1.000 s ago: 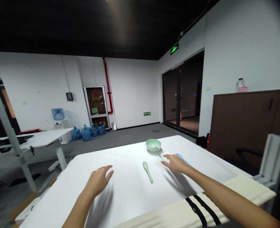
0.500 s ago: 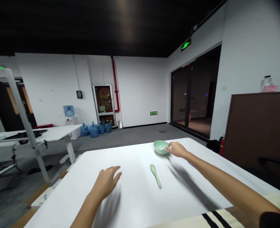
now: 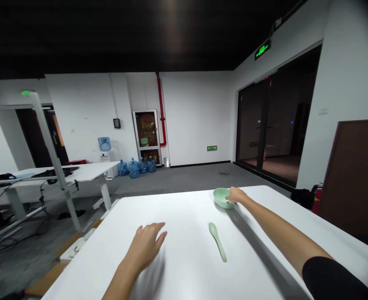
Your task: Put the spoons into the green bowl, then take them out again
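Observation:
A pale green ceramic bowl (image 3: 221, 198) stands near the far edge of the white table (image 3: 184, 212), and my right hand (image 3: 236, 195) has its fingers closed over the bowl's right rim. The hand hides that side and any contents. A matching pale green ceramic spoon (image 3: 218, 241) lies bowl-up on the table, nearer to me and just below the bowl. My left hand (image 3: 145, 246) hovers low over the table's near left area, fingers spread, holding nothing.
A fire extinguisher (image 3: 317, 198) and a black bag (image 3: 302, 198) stand beyond the table's right edge, near a dark brown cabinet (image 3: 352, 183). White desks (image 3: 78, 171) stand at left. Several blue water bottles (image 3: 134, 168) line the far wall.
My right hand has moved forward from beside the spoon onto the bowl's rim. The view has swung left, and the blue object near that hand is no longer seen. My left hand stays about the same.

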Demonstrator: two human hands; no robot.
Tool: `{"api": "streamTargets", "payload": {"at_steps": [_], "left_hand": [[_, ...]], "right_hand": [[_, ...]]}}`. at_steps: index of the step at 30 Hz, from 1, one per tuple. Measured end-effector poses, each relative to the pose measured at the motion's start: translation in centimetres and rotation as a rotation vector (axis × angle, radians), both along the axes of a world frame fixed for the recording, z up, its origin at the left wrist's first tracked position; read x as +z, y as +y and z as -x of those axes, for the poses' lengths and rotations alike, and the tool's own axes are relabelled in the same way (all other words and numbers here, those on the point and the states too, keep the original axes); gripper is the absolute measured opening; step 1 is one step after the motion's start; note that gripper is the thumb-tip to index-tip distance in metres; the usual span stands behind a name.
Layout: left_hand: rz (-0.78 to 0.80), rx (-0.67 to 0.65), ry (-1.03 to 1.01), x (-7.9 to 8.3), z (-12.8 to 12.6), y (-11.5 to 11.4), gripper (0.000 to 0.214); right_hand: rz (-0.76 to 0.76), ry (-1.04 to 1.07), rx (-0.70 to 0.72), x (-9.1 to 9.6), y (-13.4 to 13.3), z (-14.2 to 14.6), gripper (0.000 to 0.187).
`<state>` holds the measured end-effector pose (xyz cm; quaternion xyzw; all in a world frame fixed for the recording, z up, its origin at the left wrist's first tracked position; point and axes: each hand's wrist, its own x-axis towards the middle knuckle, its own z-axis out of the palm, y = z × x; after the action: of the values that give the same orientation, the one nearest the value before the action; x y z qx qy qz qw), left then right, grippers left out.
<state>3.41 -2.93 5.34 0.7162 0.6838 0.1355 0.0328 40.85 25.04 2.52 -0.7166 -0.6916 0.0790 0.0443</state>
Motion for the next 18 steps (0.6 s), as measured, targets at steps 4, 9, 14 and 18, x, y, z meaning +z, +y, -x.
{"api": "streamTargets", "payload": {"at_steps": [4,9,14,18], "left_hand": [[-0.010,-0.016,0.000,-0.2,0.1,0.2,0.049],[-0.002,-0.018,0.002,-0.1,0.0,0.3,0.049],[-0.013,-0.024,-0.004,-0.1,-0.1,0.3,0.049],[-0.022,-0.037,-0.002,-0.1,-0.2,0.3,0.050]], "right_hand": [[0.047,0.004,-0.009,-1.5,1.1,-0.1,0.017],[-0.007,0.036,-0.012,-2.5,1.6,-0.1,0.033],[-0.098,0.076,-0.018,-0.5,-0.3,-0.7,0.040],[-0.109,0.149,0.017,1.8,-3.7,-2.4,0.032]]}}
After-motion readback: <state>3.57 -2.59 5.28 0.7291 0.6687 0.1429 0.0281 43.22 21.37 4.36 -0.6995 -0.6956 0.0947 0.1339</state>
